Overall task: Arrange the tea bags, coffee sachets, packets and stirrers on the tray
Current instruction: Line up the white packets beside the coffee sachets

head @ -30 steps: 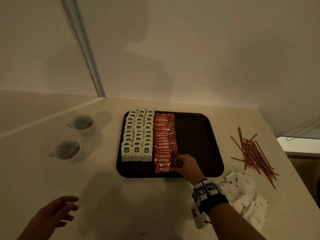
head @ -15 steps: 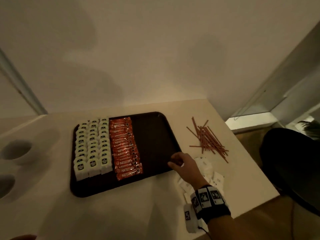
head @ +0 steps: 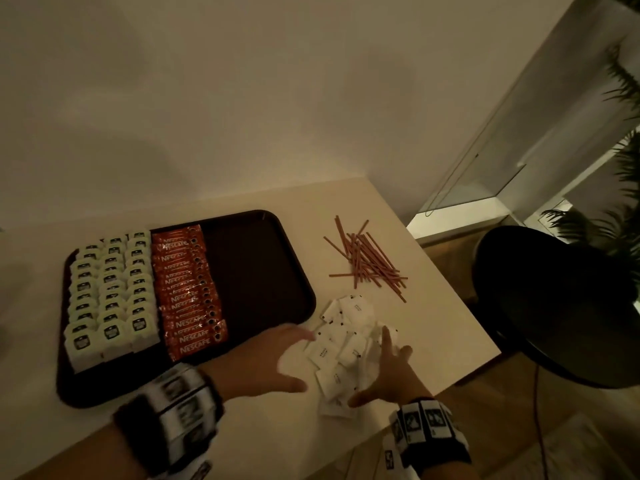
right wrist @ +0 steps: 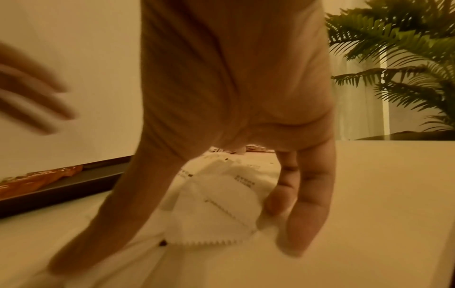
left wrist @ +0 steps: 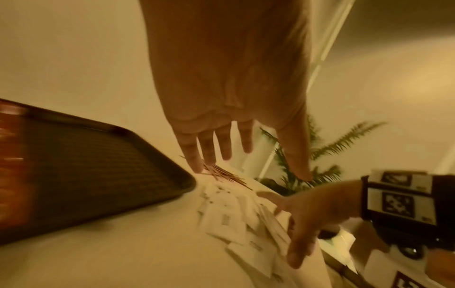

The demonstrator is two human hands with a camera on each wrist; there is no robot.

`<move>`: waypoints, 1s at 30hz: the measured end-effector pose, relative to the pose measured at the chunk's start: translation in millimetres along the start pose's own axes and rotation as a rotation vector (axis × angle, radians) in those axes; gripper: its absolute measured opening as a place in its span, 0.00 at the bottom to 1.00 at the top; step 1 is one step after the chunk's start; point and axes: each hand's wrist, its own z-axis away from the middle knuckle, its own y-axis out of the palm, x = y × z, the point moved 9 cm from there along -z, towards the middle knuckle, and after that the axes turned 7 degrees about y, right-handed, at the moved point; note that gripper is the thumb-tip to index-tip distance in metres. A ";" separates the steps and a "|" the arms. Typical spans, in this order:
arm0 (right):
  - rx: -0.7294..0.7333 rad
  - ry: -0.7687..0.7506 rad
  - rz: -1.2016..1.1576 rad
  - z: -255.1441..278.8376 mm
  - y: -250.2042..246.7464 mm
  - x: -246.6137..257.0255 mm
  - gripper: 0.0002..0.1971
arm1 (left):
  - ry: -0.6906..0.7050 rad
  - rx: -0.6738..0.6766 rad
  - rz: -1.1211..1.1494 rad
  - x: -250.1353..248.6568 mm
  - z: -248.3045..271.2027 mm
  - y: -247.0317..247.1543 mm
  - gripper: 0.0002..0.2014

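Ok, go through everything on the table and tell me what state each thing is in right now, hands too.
Dark plastic tray: right part bare.
White tea bags: in rows on tray.
Orange Nescafe coffee sachets: overlapping column beside them.
White paper packets: loose pile off tray.
Brown stirrers: scattered off tray.
Left hand: open beside packets.
Right hand: spread over packets.

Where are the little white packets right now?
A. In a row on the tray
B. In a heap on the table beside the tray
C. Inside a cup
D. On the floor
B: the white packets lie in a loose heap on the table, to the right of the tray, between the left hand and the right hand.
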 end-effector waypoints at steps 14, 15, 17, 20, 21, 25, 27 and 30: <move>-0.065 -0.141 0.073 -7.2 4.5 9.1 0.75 | -0.121 0.482 -0.752 -6.1 -145.0 70.0 0.66; -0.066 -0.159 0.070 -4.4 8.1 11.9 0.74 | -0.122 0.473 -0.795 -0.1 -141.5 73.6 0.70; -0.059 -0.187 0.085 2.4 17.6 17.4 0.73 | -0.128 0.445 -0.817 10.6 -131.9 80.4 0.72; -0.039 -0.231 0.146 16.1 35.0 27.0 0.70 | -0.104 0.394 -0.739 27.6 -108.8 87.9 0.72; -0.030 -0.248 0.168 20.5 42.2 31.6 0.69 | -0.112 0.386 -0.721 36.0 -98.5 89.0 0.72; 0.014 -0.317 0.250 38.9 75.2 55.3 0.68 | -0.179 0.362 -0.597 60.4 -48.9 88.0 0.70; 0.039 -0.342 0.280 49.4 93.2 69.0 0.68 | -0.201 0.362 -0.535 65.9 -20.6 84.1 0.68; 0.063 -0.383 0.298 67.4 118.5 90.3 0.67 | -0.237 0.344 -0.475 80.8 19.3 79.1 0.66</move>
